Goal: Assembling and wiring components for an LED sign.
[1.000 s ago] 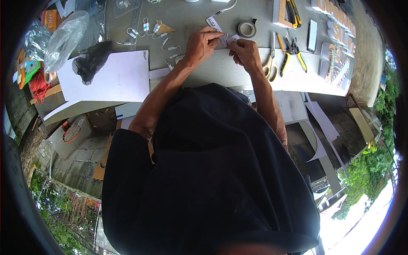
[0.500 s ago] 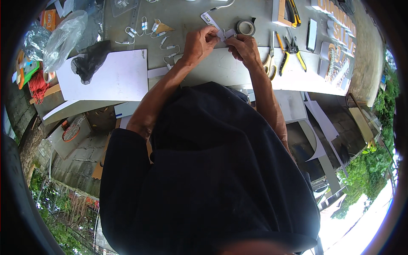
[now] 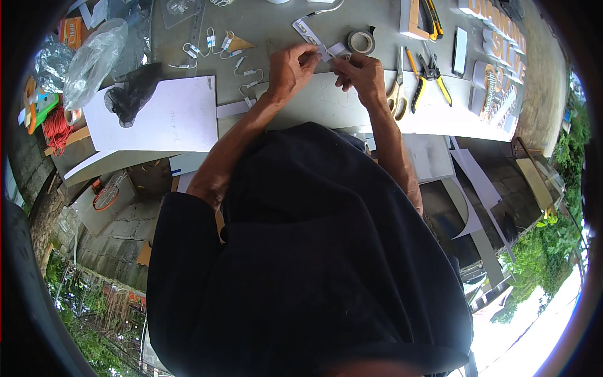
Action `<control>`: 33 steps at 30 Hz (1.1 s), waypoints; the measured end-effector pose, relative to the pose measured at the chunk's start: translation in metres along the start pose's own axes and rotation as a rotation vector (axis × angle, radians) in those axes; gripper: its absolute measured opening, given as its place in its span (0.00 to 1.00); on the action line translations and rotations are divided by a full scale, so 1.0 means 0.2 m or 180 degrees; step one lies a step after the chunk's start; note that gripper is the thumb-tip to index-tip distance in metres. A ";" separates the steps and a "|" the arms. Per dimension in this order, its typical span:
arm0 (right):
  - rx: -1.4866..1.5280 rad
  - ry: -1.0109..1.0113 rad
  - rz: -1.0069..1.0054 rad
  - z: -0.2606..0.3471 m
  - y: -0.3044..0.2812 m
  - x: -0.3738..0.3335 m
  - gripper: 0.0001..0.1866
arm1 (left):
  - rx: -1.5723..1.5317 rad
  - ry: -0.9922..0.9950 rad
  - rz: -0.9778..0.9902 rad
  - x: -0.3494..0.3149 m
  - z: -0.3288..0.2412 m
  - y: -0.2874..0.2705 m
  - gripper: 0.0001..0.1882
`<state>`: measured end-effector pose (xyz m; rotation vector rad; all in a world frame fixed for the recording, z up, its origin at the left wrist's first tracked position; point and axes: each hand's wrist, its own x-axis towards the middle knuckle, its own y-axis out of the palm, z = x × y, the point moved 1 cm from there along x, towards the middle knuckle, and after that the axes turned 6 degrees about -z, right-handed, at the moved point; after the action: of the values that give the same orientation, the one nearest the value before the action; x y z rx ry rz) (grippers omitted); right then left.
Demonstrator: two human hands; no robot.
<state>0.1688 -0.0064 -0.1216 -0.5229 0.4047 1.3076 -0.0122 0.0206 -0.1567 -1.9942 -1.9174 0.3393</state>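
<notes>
Over the far middle of the table, both hands meet at a white letter-shaped piece (image 3: 303, 28) with small light modules and a wire on it. My left hand (image 3: 291, 72) is closed, its thumb and forefinger pinching the piece's near end. Close beside it, my right hand (image 3: 364, 76) has its fingers curled in a pinch at the same end; whatever sits between those fingertips is too small to make out. A roll of dark tape (image 3: 361, 43) lies just beyond the right hand. To the left, a chain of small white light modules (image 3: 211, 41) lies on the table.
Right of my hands lie scissors (image 3: 396, 97), yellow-black pliers (image 3: 429, 78), an orange pencil-like tool (image 3: 412, 60) and a yellow-black cutter (image 3: 433, 22). Cut-out letters (image 3: 502, 31) stand at far right. White sheets (image 3: 169, 119), plastic bags (image 3: 97, 60) and red cord (image 3: 56, 131) are on the left.
The letter-shaped piece has shifted slightly left. My right hand's fingers have changed position at its near end, and a small gap shows between the hands.
</notes>
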 end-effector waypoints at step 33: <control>-0.0403 0.0236 0.0128 0.03 0.07 0.17 0.09 | 0.0334 0.0739 -0.0221 0.05 0.06 -0.01 0.09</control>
<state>0.1621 0.0256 -0.1378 -0.6737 0.3972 1.3614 -0.0195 0.0309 -0.1666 -1.8086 -1.7810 0.1774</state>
